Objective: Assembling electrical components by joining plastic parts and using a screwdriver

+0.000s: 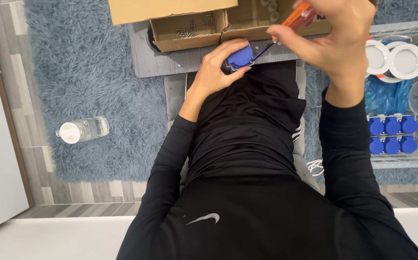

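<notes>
A: What takes up most of the floor?

B: A shaggy blue-grey rug [98, 72], with a grey mat [170, 62] laid over its top part. The person sits there in black, looking down at their own lap.

A: And on the mat?

B: An open cardboard box [189, 26], flaps spread, just beyond the hands. To the right stands a white wire basket [411, 159] holding six blue socket parts [392, 135] in two rows, white round lamp fittings [397, 58] and a blue plastic bag [384, 96].

A: Anything on the left?

B: A clear plastic bottle [81, 130] lying on its side on the rug, well apart from the hands.

A: Now the hands.

B: The left hand [216, 70] is closed around a small blue socket piece [239, 58], pressing it at the mat's near edge, above the lap. The right hand [336, 38] is clamped on an orange-handled screwdriver [295, 17], fingers wrapped round the handle.

A: Where does the tool meet it?

B: The dark shaft slants down-left, its tip touching the blue piece.
</notes>
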